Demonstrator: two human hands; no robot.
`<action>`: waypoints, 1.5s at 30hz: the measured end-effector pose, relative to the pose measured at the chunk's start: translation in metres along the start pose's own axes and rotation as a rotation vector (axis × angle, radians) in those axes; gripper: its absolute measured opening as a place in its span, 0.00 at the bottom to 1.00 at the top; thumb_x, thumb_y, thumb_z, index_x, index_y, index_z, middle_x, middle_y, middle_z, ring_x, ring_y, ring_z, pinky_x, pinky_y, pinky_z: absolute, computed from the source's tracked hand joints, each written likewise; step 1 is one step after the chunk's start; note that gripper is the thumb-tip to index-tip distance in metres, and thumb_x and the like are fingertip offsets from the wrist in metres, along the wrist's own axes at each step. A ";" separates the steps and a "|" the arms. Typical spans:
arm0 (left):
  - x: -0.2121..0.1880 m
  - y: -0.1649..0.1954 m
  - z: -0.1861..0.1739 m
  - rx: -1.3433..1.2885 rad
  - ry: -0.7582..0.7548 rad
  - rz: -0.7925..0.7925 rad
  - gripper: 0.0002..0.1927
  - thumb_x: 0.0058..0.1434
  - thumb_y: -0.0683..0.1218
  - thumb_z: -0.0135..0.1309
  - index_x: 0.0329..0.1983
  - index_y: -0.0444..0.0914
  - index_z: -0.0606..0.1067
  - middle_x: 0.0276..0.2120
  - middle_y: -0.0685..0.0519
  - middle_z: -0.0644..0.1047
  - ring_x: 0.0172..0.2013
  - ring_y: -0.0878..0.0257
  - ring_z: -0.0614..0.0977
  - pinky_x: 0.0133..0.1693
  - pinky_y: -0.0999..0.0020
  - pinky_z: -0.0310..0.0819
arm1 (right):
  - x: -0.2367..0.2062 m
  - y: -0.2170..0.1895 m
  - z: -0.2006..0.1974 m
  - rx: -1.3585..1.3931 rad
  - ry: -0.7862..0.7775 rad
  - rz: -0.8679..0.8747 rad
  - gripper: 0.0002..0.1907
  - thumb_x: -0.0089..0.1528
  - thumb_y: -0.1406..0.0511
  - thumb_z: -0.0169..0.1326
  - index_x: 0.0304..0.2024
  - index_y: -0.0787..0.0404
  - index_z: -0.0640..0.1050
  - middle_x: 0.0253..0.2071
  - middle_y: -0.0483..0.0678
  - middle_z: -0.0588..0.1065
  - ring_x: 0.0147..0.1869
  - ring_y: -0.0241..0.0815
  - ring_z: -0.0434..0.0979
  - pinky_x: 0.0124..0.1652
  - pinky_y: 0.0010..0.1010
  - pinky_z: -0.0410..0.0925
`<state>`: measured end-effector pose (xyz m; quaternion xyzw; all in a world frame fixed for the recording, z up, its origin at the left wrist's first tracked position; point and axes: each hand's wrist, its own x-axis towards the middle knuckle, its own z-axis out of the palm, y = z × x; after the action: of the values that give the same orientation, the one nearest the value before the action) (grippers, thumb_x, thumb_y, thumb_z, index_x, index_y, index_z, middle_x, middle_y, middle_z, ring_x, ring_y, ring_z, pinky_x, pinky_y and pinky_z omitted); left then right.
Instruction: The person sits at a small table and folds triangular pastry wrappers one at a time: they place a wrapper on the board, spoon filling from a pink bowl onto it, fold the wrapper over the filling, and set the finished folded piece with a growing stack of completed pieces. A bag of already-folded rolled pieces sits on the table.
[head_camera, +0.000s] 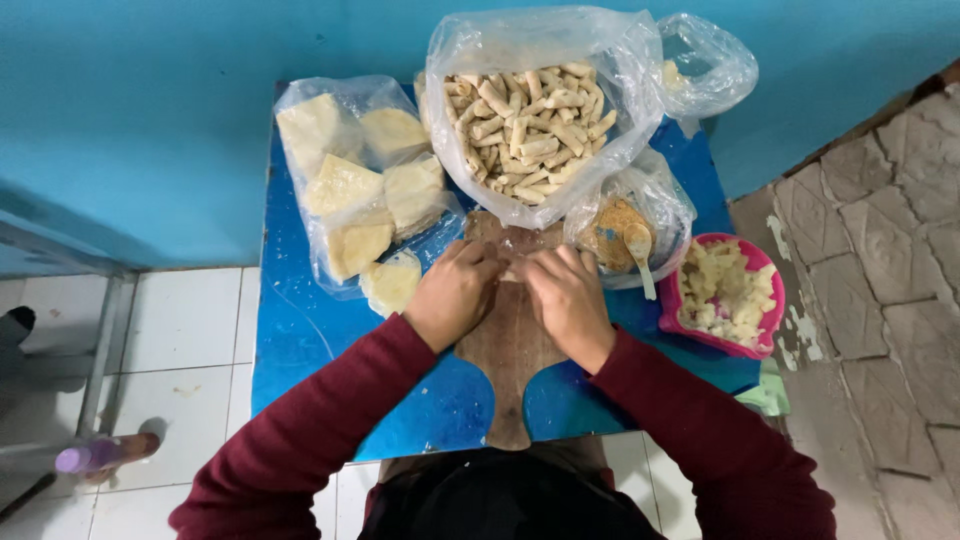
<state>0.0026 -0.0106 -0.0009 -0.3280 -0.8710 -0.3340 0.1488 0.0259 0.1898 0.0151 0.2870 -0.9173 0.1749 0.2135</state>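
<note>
A: Obs. 1, centre of field. Left hand (453, 293) and right hand (568, 296) sit side by side on a wooden board (508, 370), fingertips turned inward and nearly meeting over a small pale item (511, 266) at the board's far end. The item is mostly hidden by the fingers; I cannot tell what it is, nor whether either hand is clamped on it or only pressing it.

B: Board position?

A: Flat on a blue table (300, 340), handle toward the person, between the two dark red sleeves (300, 440).

B: Containers, working outward.

A: Just beyond the hands, a large clear plastic bag (610, 90), mouth open, heaped with short pale rolled sticks (530, 125). To its right and touching it, a smaller clear bag (672, 205) holding brownish-orange crumbs (612, 228), with a pale spoon (640, 255) standing in them, handle toward the person. Further right, a pink bowl (668, 310) at the table's edge, filled with pale yellow-white chunks (728, 290).

B: Left side?

A: A clear bag (300, 100) of flat cream-coloured triangular sheets (345, 185), stacked and overlapping. One folded sheet (390, 283) lies just beside the left hand, at the bag's near corner.

B: Back of the table?

A: A further clear bag (715, 65) against the blue wall (150, 120); contents too unclear to log.

B: Surroundings?

A: White floor tiles (190, 320) on the left, rough stone paving (890, 250) on the right.
</note>
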 end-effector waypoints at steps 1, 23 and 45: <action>-0.002 0.000 -0.003 0.051 0.000 0.003 0.12 0.54 0.38 0.55 0.43 0.37 0.79 0.41 0.46 0.79 0.43 0.47 0.78 0.48 0.56 0.74 | -0.002 -0.003 -0.002 -0.017 0.014 -0.027 0.13 0.58 0.72 0.54 0.45 0.61 0.82 0.46 0.47 0.78 0.50 0.49 0.72 0.50 0.41 0.61; -0.096 0.057 -0.094 0.231 0.163 -0.551 0.17 0.53 0.50 0.65 0.40 0.35 0.77 0.37 0.39 0.79 0.42 0.41 0.80 0.45 0.50 0.74 | -0.015 -0.059 -0.119 -0.170 0.668 -0.105 0.22 0.61 0.71 0.64 0.57 0.61 0.75 0.52 0.54 0.74 0.55 0.56 0.72 0.54 0.48 0.61; -0.100 0.083 -0.148 0.589 0.510 -0.117 0.21 0.43 0.42 0.63 0.44 0.37 0.79 0.35 0.44 0.78 0.37 0.45 0.80 0.33 0.54 0.72 | 0.043 -0.157 -0.042 1.003 -0.433 0.337 0.17 0.60 0.64 0.64 0.50 0.62 0.79 0.30 0.42 0.80 0.28 0.30 0.77 0.29 0.24 0.70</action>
<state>0.1381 -0.1118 0.1005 -0.1274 -0.8821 -0.1485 0.4286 0.0999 0.0674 0.1029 0.2324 -0.7779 0.5578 -0.1725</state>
